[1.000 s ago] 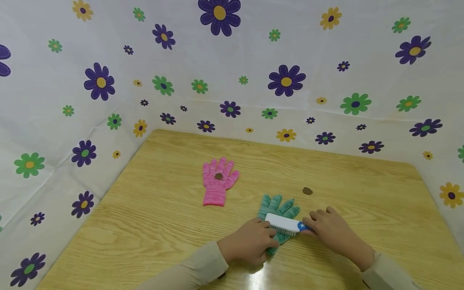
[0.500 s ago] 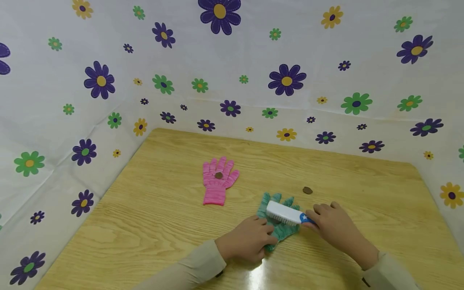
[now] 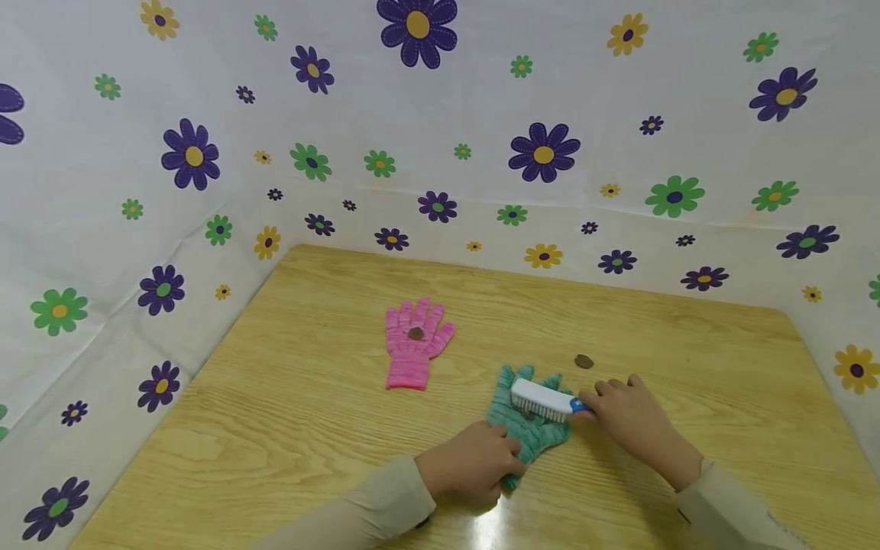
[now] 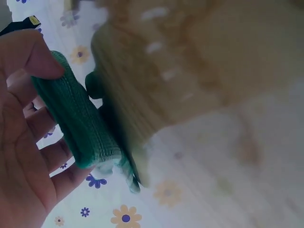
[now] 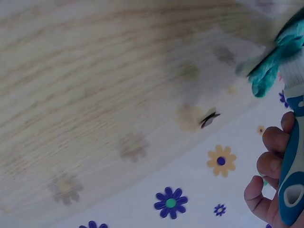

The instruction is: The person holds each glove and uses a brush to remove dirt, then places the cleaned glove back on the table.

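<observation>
A green striped knit glove (image 3: 505, 416) lies on the table, fingers pointing away. My left hand (image 3: 474, 462) grips its cuff, the thumb pressing on top and the fingers behind, as the left wrist view shows on the green cuff (image 4: 76, 114). In my right hand (image 3: 632, 420) is a white scrub brush (image 3: 539, 397) with a blue-and-white handle (image 5: 290, 175). The bristles face down over the glove's palm and finger bases. A small dark spot shows partly under the brush; what it is I cannot tell.
To the left lies a pink knit glove (image 3: 409, 367) with a brown clay-like lump (image 3: 415, 333) on its palm. Another flat brown piece (image 3: 583, 361) rests on the wooden table (image 3: 309, 397) beyond my right hand. Flower-printed white sheeting (image 3: 481, 99) stands behind and at the sides.
Over the last second the brush has travelled up the green glove toward its fingers, shifting slightly right. My left hand has stayed at the cuff. Both brown pieces and the pink glove have not moved.
</observation>
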The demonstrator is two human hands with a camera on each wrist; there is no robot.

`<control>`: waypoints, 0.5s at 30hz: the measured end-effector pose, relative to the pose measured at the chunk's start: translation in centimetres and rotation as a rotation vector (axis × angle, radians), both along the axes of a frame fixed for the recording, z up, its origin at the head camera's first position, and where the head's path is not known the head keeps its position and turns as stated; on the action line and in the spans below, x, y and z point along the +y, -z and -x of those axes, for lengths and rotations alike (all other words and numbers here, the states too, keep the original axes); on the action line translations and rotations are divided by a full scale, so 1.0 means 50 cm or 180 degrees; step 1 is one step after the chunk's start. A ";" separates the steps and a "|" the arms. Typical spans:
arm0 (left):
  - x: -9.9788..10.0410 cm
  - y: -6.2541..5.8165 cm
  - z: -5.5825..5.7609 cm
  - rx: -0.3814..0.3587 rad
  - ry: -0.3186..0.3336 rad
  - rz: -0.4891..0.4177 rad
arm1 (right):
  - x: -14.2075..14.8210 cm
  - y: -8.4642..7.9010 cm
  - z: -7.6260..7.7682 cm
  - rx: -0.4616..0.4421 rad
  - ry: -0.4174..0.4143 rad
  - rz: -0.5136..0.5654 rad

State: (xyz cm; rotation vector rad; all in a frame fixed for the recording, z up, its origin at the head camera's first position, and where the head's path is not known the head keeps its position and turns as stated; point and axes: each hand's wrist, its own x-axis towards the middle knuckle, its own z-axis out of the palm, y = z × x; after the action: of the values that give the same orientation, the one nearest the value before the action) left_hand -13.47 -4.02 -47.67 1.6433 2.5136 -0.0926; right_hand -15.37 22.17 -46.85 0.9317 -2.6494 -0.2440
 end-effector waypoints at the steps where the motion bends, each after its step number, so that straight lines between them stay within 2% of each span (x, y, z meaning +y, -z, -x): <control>1: 0.000 0.000 -0.001 0.0017 -0.0007 0.0000 | 0.004 -0.001 0.005 -0.0011 0.0061 0.0026; 6: -0.002 -0.001 -0.003 0.0075 -0.0055 -0.0011 | 0.018 -0.016 0.020 -0.0132 0.0406 0.0329; 8: -0.002 0.001 -0.005 0.0069 -0.0049 -0.0023 | 0.020 -0.022 0.017 -0.0037 0.0345 0.0437; 10: -0.002 0.003 -0.005 0.0068 -0.0040 -0.0024 | 0.018 -0.026 0.010 0.0101 0.0067 0.0508; 13: -0.003 0.006 -0.002 0.0060 -0.0056 -0.0010 | 0.011 -0.023 -0.001 0.0284 -0.0591 0.0478; 15: -0.004 0.005 0.000 0.0054 -0.0062 0.0007 | 0.007 -0.019 -0.007 0.0291 -0.0919 0.0412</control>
State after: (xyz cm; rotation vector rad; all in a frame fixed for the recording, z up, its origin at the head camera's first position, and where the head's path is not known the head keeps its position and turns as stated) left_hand -13.49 -4.21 -47.94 1.6238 2.5403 -0.1077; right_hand -15.01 22.50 -45.93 1.2106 -2.3786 -0.0449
